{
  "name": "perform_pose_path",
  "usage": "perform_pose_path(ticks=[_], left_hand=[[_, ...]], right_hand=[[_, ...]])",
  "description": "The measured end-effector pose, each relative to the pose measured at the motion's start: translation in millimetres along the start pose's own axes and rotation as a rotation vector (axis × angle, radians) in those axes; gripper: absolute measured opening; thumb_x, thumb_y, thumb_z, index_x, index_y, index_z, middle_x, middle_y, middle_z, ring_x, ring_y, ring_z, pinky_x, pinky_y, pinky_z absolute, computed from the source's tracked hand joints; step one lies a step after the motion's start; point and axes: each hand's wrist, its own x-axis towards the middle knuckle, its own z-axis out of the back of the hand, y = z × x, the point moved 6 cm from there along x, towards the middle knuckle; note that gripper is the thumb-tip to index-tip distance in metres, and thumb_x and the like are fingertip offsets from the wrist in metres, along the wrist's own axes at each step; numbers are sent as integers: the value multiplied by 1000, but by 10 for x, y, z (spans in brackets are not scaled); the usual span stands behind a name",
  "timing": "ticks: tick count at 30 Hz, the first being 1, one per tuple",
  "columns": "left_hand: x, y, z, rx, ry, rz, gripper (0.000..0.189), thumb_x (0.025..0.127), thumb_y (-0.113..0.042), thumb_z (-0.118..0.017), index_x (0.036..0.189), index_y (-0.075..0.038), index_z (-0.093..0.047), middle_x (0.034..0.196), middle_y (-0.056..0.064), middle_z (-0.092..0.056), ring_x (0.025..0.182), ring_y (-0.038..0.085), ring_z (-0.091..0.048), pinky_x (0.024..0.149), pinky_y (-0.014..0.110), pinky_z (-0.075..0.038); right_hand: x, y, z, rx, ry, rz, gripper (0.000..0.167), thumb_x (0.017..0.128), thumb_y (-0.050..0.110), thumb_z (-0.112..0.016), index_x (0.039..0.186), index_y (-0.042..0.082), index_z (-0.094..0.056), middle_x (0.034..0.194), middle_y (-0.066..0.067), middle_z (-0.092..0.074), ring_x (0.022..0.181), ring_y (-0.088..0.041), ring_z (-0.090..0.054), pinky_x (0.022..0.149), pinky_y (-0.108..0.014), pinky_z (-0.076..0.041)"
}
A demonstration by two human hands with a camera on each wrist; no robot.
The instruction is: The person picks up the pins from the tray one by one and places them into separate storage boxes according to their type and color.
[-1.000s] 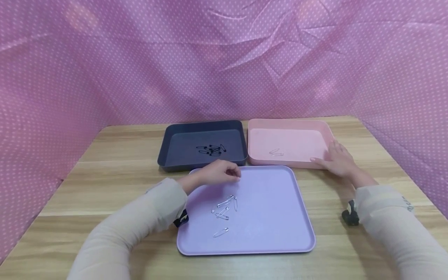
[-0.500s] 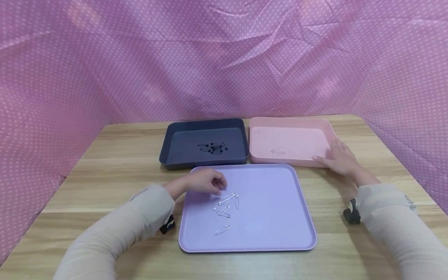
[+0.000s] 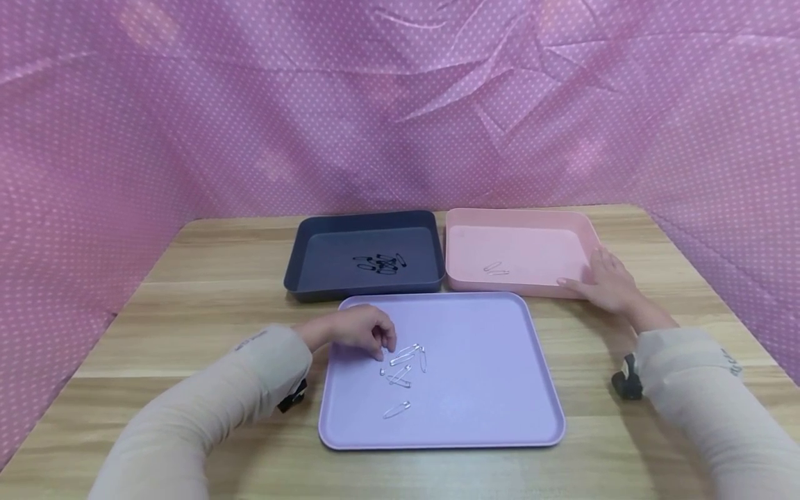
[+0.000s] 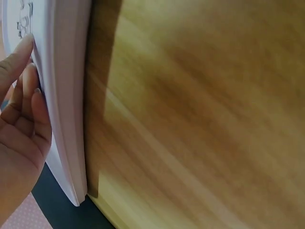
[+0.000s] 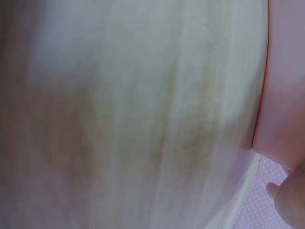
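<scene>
My left hand (image 3: 362,330) is low over the left part of a lilac tray (image 3: 481,375), fingers bent downward. Its fingertips are by the upper end of a silver safety pin (image 3: 382,373); whether they pinch it is hidden. In the left wrist view, the thumb and fingers (image 4: 31,78) are close together near the pins. Several more silver safety pins (image 3: 400,376) lie just right of the hand, and another safety pin (image 3: 396,410) lies nearer the front. My right hand (image 3: 609,281), fingers extended, rests on the near right corner of a pink tray (image 3: 509,286).
A dark tray (image 3: 325,286) at the back left holds several black safety pins (image 3: 384,264). Inside the pink tray lie a couple of silver safety pins (image 3: 496,268). All three trays stand close together on the wooden table (image 3: 206,298), before a pink dotted cloth (image 3: 350,111).
My left hand has moved left and toward me, from near the lilac tray's back edge down to the silver safety pins. The right hand stays on the pink tray.
</scene>
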Motion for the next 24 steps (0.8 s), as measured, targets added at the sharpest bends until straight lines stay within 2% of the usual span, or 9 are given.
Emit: perform_pose_path(ticks=[9,15,18,20,24], left_hand=[[36,8,4,78,53,-84,7,68,-9,-70,69,-11,-64,68,-10,-51,64,2,-46,63,18,-40],[27,51,52,24,85,-32,7,70,-8,-68,68,-11,-62,67,-8,-53,65,5,-47,64,20,-40],[23,64,110,5,70,-13,8,72,-9,-67,69,-12,-60,67,-8,-55,66,6,-48,66,21,-40],[27,47,155,3,42,-32,8,73,-11,-66,69,-13,-60,68,-8,-56,67,6,-49,68,22,-40],[60,-23,277,-8,-53,-61,9,76,-10,-64,69,-13,-59,69,-7,-56,67,8,-49,67,23,-41]], right_hand=[[2,-1,9,-4,-2,-1,97,84,54,-39,126,-18,10,132,-33,16,122,-44,12,96,-53,4],[-1,0,9,-2,0,-2,97,84,54,-39,126,-18,11,131,-33,17,121,-44,12,95,-53,4],[-7,-3,6,7,-2,-5,98,83,54,-40,126,-18,11,132,-33,17,121,-45,12,95,-54,5],[-12,2,3,13,-1,-8,98,83,54,-40,126,-18,11,131,-34,16,121,-45,12,95,-54,5],[-19,21,-4,13,7,-10,99,83,55,-40,125,-19,11,130,-35,16,120,-47,11,95,-54,4]])
